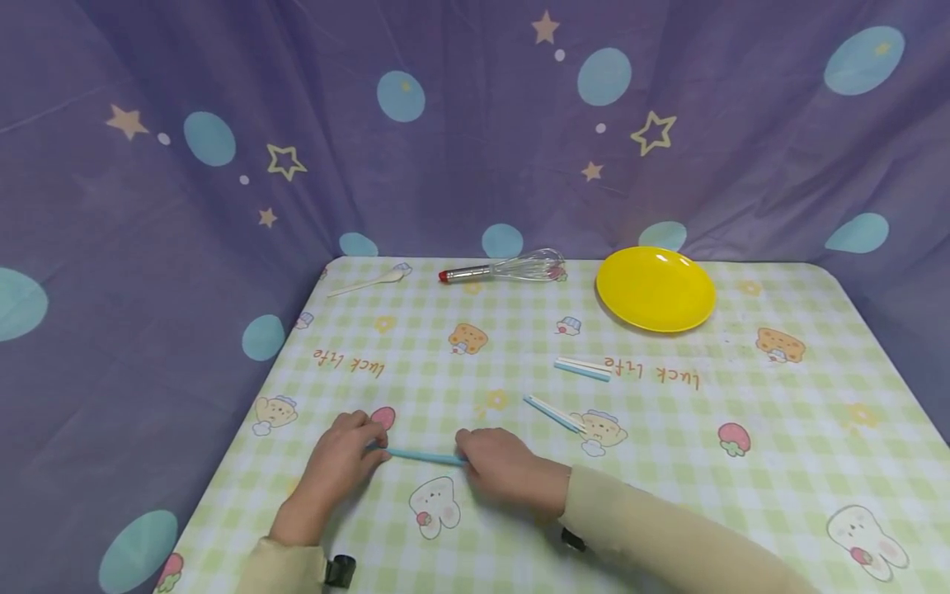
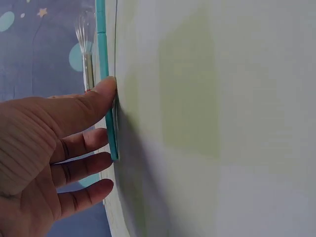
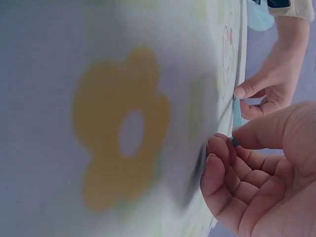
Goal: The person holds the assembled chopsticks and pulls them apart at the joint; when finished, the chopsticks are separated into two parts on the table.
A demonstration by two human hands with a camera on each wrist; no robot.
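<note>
A slim turquoise stick (image 1: 426, 456) with a seam across it lies crosswise between the two hands, low over the tablecloth. My left hand (image 1: 345, 454) pinches its left end. In the left wrist view the thumb (image 2: 106, 89) presses along the stick (image 2: 103, 54), other fingers behind it. The right end is pinched by my right hand (image 1: 500, 462), between thumb and curled fingers. Only a small tip of the stick (image 3: 234, 141) shows there in the right wrist view. Beyond the right hand lie two sets of short blue-and-white sticks, one nearer (image 1: 555, 414) and one farther (image 1: 582, 370).
At the back of the table lie a pale spoon (image 1: 367, 285), a whisk (image 1: 505, 268) with a red-tipped handle and a yellow plate (image 1: 656, 289). A checked cloth with printed figures (image 1: 668, 495) covers the table. A purple curtain (image 1: 475, 124) hangs behind.
</note>
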